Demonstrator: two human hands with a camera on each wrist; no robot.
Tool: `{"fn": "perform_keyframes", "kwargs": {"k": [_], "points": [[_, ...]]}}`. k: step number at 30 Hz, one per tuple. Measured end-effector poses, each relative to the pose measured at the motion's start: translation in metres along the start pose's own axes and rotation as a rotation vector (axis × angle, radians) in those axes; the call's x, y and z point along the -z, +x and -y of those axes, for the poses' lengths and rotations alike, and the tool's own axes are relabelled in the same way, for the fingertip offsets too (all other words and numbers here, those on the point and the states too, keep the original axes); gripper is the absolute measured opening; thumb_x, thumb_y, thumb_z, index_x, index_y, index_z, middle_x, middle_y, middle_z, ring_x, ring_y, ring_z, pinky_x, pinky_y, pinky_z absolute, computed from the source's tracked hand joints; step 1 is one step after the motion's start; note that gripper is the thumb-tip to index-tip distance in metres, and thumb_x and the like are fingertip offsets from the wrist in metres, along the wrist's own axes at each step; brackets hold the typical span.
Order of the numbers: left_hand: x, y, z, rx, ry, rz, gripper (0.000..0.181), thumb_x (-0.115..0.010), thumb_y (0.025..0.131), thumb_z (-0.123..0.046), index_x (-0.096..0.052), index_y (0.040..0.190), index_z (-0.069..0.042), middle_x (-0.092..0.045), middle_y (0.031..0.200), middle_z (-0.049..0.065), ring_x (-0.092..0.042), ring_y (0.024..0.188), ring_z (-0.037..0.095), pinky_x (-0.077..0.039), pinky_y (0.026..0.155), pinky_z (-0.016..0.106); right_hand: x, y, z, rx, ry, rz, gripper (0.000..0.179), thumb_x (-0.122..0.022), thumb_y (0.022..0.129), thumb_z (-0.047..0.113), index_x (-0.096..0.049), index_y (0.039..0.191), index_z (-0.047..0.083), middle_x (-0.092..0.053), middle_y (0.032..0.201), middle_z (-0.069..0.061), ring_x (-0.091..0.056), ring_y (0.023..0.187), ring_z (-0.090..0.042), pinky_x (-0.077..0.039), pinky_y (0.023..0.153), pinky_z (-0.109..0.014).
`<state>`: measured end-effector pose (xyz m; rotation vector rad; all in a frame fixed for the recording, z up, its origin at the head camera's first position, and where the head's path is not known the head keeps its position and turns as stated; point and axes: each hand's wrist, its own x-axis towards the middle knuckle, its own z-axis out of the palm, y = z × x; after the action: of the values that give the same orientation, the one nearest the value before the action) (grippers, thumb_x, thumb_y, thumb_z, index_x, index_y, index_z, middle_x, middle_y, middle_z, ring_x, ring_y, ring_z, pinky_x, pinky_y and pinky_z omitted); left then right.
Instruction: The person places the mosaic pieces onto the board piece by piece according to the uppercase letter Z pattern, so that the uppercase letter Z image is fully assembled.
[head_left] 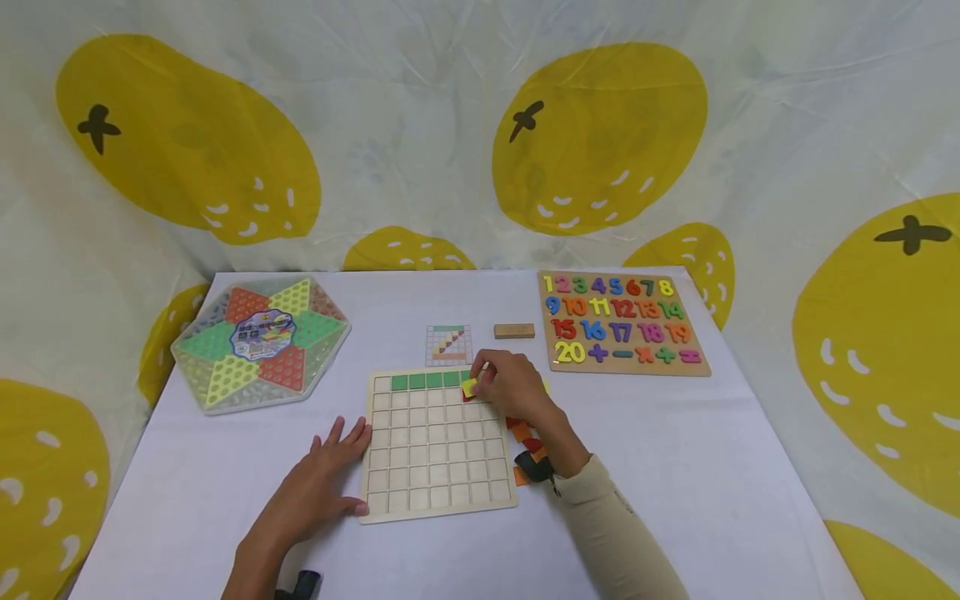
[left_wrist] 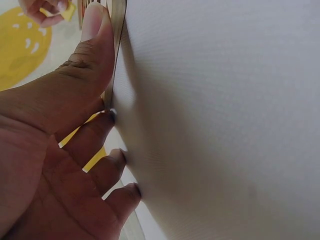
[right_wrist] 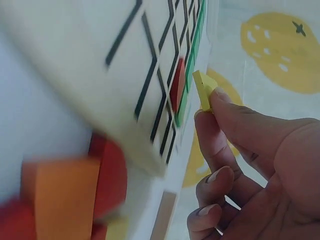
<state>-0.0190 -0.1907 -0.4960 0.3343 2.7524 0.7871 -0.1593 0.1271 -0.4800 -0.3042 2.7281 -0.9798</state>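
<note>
My right hand [head_left: 513, 387] pinches a small yellow square tile [right_wrist: 205, 91] between thumb and fingertip, over the top right part of a wooden grid board [head_left: 437, 475]. Just beneath it, a red tile [right_wrist: 178, 85] lies in the second row, partly hidden in the head view. Several green tiles [head_left: 417, 381] fill cells along the top row; the top left cell is bare. With fingers spread, my left hand [head_left: 318, 483] rests against the board's left side, its thumb [left_wrist: 95, 30] touching the edge near the lower corner.
Loose orange [right_wrist: 62, 195] and red tiles lie right of the board, partly under my right wrist. Behind the board are a pattern card [head_left: 448, 345] and a small wooden block [head_left: 513, 331]. A star-patterned hexagonal game box [head_left: 262, 346] stands left, a number puzzle [head_left: 626, 323] right.
</note>
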Motion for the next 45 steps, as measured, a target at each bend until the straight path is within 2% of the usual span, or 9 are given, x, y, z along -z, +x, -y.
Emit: {"fn": "perform_keyframes", "kwargs": {"k": [9,24,29,34,39,45], "points": [[0.000,0.001,0.001,-0.001,-0.001,-0.001,0.113,-0.100,0.063,-0.023,-0.046,0.160,-0.006,-0.038,0.169,0.013,-0.022,0.162,0.047,-0.022,0.127,0.072,-0.018,0.008,0.010,0.038,-0.075,0.011,0.017,-0.086,0.089,0.020,-0.071,0.094,0.018,-0.062,0.072,0.005,-0.056,0.064,-0.014,-0.041,0.055,-0.029],[0.001,0.000,0.001,-0.004,0.002,-0.010,0.113,-0.101,0.062,-0.022,-0.047,0.159,-0.006,-0.039,0.169,0.014,-0.023,0.162,0.047,-0.023,0.126,0.072,-0.024,0.008,0.027,0.007,-0.119,0.025,0.019,-0.089,0.087,0.019,-0.070,0.082,0.019,-0.061,0.071,0.004,-0.055,0.069,-0.015,-0.042,0.060,-0.028],[0.000,0.000,0.001,-0.008,0.001,-0.011,0.113,-0.101,0.061,-0.022,-0.047,0.160,-0.006,-0.039,0.169,0.014,-0.023,0.162,0.046,-0.023,0.126,0.073,-0.018,0.004,0.020,0.022,-0.055,0.022,0.016,-0.089,0.087,0.021,-0.072,0.085,0.020,-0.063,0.073,0.004,-0.058,0.070,-0.015,-0.045,0.062,-0.029],[0.001,-0.001,0.001,-0.026,0.004,-0.023,0.113,-0.101,0.060,-0.022,-0.048,0.159,-0.005,-0.041,0.168,0.015,-0.025,0.161,0.048,-0.025,0.125,0.073,-0.005,0.000,0.009,0.029,-0.019,-0.016,0.013,-0.087,0.089,0.024,-0.075,0.091,0.021,-0.065,0.079,0.004,-0.060,0.077,-0.017,-0.049,0.065,-0.031],[0.000,0.000,0.002,-0.018,-0.014,-0.015,0.114,-0.100,0.061,-0.021,-0.046,0.160,-0.006,-0.039,0.169,0.013,-0.023,0.162,0.047,-0.023,0.127,0.072,0.011,-0.008,-0.003,-0.013,0.004,-0.042,0.012,-0.086,0.090,0.023,-0.075,0.094,0.022,-0.067,0.084,0.003,-0.060,0.084,-0.020,-0.051,0.068,-0.032],[-0.002,0.000,0.004,-0.028,-0.008,-0.019,0.113,-0.099,0.062,-0.023,-0.045,0.160,-0.005,-0.038,0.169,0.014,-0.023,0.161,0.048,-0.023,0.126,0.073,0.025,-0.020,-0.017,-0.050,0.013,-0.034,0.014,-0.087,0.088,0.017,-0.077,0.098,0.019,-0.068,0.084,0.002,-0.059,0.083,-0.019,-0.050,0.067,-0.031]]}}
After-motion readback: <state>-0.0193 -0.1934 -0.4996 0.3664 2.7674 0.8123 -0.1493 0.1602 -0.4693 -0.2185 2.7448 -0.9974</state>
